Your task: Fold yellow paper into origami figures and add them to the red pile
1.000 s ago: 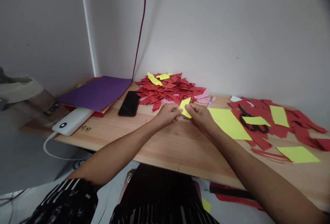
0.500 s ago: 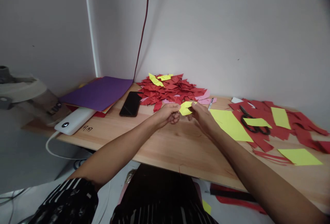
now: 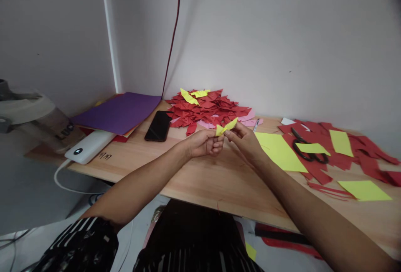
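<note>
A small folded piece of yellow paper (image 3: 227, 127) is held up between both hands, above the wooden table. My left hand (image 3: 206, 143) pinches its left end, with the other fingers curled. My right hand (image 3: 243, 138) grips its right part between thumb and fingers. Just behind the hands lies a heap of folded red paper pieces (image 3: 208, 109), with two folded yellow pieces (image 3: 189, 97) on top and some pink ones at its edge. A larger yellow sheet (image 3: 281, 151) lies to the right of my right hand.
A black phone (image 3: 158, 126), a white power bank (image 3: 89, 148) with a cable and purple sheets (image 3: 120, 113) are on the left. Black scissors (image 3: 308, 151) lie among red scraps (image 3: 322, 176) and yellow pieces on the right. A pen (image 3: 256, 125) lies behind the yellow sheet.
The yellow paper between my hands is now narrower and tilted up to the right, where it looked flatter and wider before. My right hand has turned, its thumb now at the paper's middle.
</note>
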